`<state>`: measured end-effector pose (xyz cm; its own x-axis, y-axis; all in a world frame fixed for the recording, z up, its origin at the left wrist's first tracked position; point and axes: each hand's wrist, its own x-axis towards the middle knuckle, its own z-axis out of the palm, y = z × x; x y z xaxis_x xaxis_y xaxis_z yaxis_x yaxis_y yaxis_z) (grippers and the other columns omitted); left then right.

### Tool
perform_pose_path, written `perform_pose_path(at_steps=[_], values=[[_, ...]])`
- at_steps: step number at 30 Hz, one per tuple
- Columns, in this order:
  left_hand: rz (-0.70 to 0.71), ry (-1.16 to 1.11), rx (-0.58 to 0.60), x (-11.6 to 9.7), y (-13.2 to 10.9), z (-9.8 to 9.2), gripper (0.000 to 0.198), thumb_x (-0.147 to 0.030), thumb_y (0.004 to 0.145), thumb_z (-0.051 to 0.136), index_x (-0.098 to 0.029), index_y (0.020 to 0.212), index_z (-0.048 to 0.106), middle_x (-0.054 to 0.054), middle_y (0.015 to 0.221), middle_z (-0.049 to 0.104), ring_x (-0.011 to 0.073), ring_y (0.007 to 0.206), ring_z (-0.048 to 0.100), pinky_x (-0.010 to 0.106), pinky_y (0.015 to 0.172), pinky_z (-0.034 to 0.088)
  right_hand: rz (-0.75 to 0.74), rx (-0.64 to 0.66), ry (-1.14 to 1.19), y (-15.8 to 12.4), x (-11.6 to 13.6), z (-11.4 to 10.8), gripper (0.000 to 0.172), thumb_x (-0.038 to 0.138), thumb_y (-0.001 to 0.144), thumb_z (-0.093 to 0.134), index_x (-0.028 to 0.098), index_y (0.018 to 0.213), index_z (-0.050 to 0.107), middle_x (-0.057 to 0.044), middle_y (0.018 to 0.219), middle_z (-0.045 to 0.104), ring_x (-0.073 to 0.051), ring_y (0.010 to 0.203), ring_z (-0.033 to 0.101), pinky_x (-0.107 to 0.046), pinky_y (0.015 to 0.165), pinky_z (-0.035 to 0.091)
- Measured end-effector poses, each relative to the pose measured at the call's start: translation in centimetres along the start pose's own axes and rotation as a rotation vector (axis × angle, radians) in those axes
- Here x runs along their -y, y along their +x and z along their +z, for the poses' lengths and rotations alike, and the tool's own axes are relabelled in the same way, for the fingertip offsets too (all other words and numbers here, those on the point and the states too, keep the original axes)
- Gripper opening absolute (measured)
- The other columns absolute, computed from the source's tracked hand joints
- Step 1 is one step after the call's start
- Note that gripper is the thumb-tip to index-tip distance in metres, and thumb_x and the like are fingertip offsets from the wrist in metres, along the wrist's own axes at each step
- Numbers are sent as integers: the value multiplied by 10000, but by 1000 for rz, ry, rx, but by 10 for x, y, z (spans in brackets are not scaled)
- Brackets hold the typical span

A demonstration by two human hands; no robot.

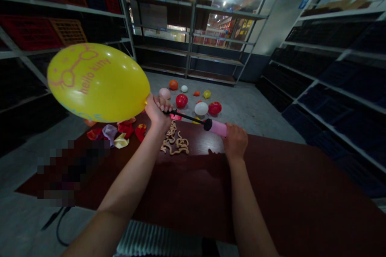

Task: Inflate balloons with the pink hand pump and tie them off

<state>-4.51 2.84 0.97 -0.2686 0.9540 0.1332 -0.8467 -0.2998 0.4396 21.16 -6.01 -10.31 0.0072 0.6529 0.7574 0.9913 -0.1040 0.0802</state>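
Note:
A big yellow balloon [98, 82] with pink print floats at the left, fully blown up. My left hand [157, 110] is closed round its neck, where the black nozzle end of a hand pump meets it. My right hand [234, 141] is wrapped round the pink pump [216, 127] handle, with the black rod stretched out between both hands. Both hands hover over the dark red table [286, 192].
Flat uninflated balloons [119, 132] and a heap of tan rubber bands [175, 142] lie on the table. Several inflated balloons [201, 108] sit on the grey floor beyond it. Metal shelving lines both sides and the back. A black cable [58, 221] trails on the floor at left.

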Motion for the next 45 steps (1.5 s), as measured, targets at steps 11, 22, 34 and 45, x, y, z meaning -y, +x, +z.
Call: perform_pose_path(at_steps=[11,22,34,45], values=[[51,-62,-43,9,-8,2,546,-260,1037,491,-195,537,280,-72,419,231,83,328,232,229,387,226,69,-76,-1,-3,20,-9,247,307,931,571,141,1098,646,-131,966,711,-286,901,594,-408,843,407],[-41,-58,-10,44,-45,9,563,-299,1031,523,-198,519,312,-73,392,257,77,304,262,224,358,221,39,-88,11,2,64,-25,191,259,940,573,146,1081,633,-96,926,715,-246,854,587,-373,810,368],[-145,-55,-104,34,-31,7,577,-386,1065,503,-196,556,309,-75,408,227,76,310,240,219,352,197,-12,81,63,3,71,-29,258,294,988,495,153,1166,617,-116,970,709,-259,915,600,-384,818,369],[-121,-74,-103,21,-15,3,577,-373,1094,425,-199,563,282,-65,427,233,88,327,246,234,375,223,-35,196,20,8,61,-29,343,275,926,596,153,1246,573,-133,1032,701,-289,945,607,-405,821,408]])
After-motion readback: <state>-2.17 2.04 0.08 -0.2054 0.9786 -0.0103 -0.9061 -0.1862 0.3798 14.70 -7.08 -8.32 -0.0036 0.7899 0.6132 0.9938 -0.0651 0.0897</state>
